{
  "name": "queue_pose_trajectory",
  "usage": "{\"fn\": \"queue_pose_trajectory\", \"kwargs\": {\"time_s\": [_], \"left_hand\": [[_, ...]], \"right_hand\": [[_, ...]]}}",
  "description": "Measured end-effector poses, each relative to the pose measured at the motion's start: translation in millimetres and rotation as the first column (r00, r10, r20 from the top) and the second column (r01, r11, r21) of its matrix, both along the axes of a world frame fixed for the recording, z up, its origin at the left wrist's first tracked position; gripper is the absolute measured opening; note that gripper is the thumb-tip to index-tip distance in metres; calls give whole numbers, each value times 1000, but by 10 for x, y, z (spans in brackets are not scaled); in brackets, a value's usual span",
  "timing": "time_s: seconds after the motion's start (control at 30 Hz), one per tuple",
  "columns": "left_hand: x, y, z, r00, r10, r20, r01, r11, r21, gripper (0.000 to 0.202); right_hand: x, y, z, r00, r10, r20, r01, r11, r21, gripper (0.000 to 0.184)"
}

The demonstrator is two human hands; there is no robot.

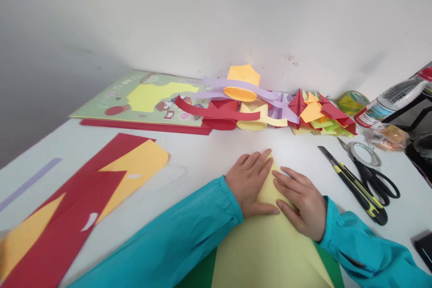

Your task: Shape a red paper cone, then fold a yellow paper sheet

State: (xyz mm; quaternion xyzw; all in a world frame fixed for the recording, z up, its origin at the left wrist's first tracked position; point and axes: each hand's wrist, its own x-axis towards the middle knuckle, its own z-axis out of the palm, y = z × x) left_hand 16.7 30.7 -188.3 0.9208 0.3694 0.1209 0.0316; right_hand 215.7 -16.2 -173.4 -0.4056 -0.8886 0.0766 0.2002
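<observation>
A large sheet of pale yellow paper (266,252) lies at the table's near edge, its far end narrowing to a folded point between my hands. My left hand (251,182) lies flat on the left of that point, fingers stretched out and thumb across the paper. Against the right folded edge rests my right hand (302,200), its fingers extended and slightly apart. Neither hand grips anything. Beneath the yellow sheet, green paper (199,270) shows on both sides.
Red paper (81,198) and orange pieces (135,166) lie left, beside a purple strip (29,184). Paper rings (219,114) and folded shapes (317,112) line the wall near a paper pad (101,103). Right are a utility knife (357,189), scissors (374,180), tape (364,154) and a bottle (391,99).
</observation>
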Motion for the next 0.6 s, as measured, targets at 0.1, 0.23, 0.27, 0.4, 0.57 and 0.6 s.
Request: {"fn": "queue_pose_trajectory", "kwargs": {"time_s": [0.1, 0.23, 0.27, 0.4, 0.57, 0.6], "left_hand": [[2, 4, 22, 1000, -14, -3, 14, 1000, -10, 103], [7, 10, 56, 1000, -18, -9, 18, 1000, -15, 105], [8, 9, 58, 1000, -20, -10, 20, 1000, -17, 105], [6, -3, 24, 1000, -4, -8, 4, 1000, -15, 104], [0, -11, -12, 1000, 5, 5, -5, 1000, -17, 105], [1, -10, -6, 1000, -1, 5, 1, 1000, -22, 105]], "right_hand": [[-1, -2, -1, 1000, -2, -1, 2, 1000, -3, 39], [7, -6, -1, 1000, -1, 6, 1, 1000, -2, 38], [9, -6, -1, 1000, 0, 10, 0, 1000, -1, 38], [7, -6, 0, 1000, 1, 22, -1, 1000, -2, 38], [6, -4, 5, 1000, -1, 20, 1, 1000, -10, 38], [8, -3, 6, 1000, 0, 19, 1, 1000, -10, 38]]}}
